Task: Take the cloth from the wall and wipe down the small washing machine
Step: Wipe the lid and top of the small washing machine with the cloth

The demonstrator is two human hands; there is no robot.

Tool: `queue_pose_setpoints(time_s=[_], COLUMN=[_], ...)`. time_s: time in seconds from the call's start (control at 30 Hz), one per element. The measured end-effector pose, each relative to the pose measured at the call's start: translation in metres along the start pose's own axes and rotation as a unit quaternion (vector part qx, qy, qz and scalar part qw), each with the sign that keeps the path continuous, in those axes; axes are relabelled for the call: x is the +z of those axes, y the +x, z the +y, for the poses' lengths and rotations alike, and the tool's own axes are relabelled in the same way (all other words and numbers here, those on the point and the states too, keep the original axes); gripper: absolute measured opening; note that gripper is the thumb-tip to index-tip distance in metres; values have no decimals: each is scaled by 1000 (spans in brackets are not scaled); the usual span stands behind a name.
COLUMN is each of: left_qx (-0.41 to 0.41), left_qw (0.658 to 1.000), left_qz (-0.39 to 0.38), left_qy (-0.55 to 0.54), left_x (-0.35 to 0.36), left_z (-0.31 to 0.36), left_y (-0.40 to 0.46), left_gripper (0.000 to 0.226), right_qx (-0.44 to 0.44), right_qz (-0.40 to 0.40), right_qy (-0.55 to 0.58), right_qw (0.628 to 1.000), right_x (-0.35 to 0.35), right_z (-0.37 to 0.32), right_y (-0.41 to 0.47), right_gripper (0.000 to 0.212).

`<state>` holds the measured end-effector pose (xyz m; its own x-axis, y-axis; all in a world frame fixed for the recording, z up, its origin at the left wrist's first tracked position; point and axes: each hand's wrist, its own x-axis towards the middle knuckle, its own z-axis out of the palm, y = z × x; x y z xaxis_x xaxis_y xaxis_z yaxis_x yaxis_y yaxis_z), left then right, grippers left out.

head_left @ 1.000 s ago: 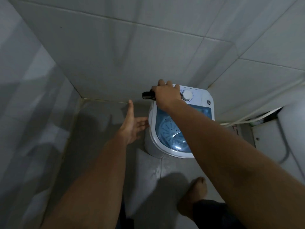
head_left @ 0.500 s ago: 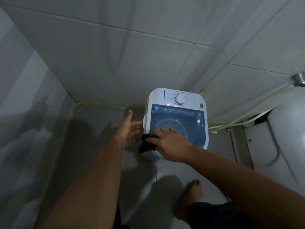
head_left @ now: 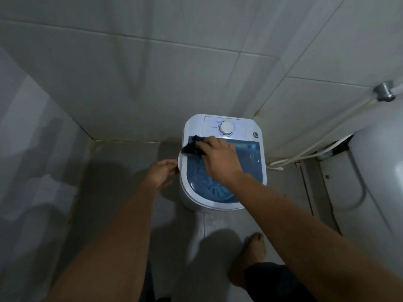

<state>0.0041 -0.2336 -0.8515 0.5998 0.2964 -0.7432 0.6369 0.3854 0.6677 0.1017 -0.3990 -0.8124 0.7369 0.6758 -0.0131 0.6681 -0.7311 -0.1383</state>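
Dark cloth (head_left: 193, 147), clenched in my right hand (head_left: 220, 158), has swept from front rim to the washing machine (head_left: 257, 171) lid's back-left corner (left hand (head_left: 162, 173) loosely steadying its side), so wiping's underway.

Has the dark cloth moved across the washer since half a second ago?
Yes. The cloth, under the right hand, has gone from the washing machine's near left rim up toward the dial, now at the lid's far left corner.
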Motion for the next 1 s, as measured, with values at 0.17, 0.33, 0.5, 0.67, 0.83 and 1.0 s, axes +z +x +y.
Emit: queue_pose_setpoints(time_s=[0.17, 0.33, 0.5, 0.67, 0.83, 1.0], left_qx=[0, 15, 40, 52, 67, 68], left_qw=[1000, 1000, 999, 997, 996, 996], left_qz=[-4, 4, 28, 43, 51, 57], left_qy=[-5, -1, 20, 37, 35, 25], left_x=[0, 2, 7, 9, 8, 11], left_z=[-3, -3, -1, -3, -1, -5], left_y=[2, 3, 4, 3, 4, 5], left_gripper=[24, 7, 10, 15, 17, 7], right_qx=[-114, -77, 135, 124, -45, 94], right_qz=[-74, -61, 21, 43, 7, 105], right_qy=[7, 96, 81, 71, 126, 167], right_qw=[991, 991, 987, 989, 991, 976], right_x=[0, -31, -28, 3, 13, -18], right_z=[-3, 30, 60, 10, -30, 49], right_y=[-71, -48, -11, -34, -60, -45], right_gripper=[50, 50, 46, 49, 48, 49])
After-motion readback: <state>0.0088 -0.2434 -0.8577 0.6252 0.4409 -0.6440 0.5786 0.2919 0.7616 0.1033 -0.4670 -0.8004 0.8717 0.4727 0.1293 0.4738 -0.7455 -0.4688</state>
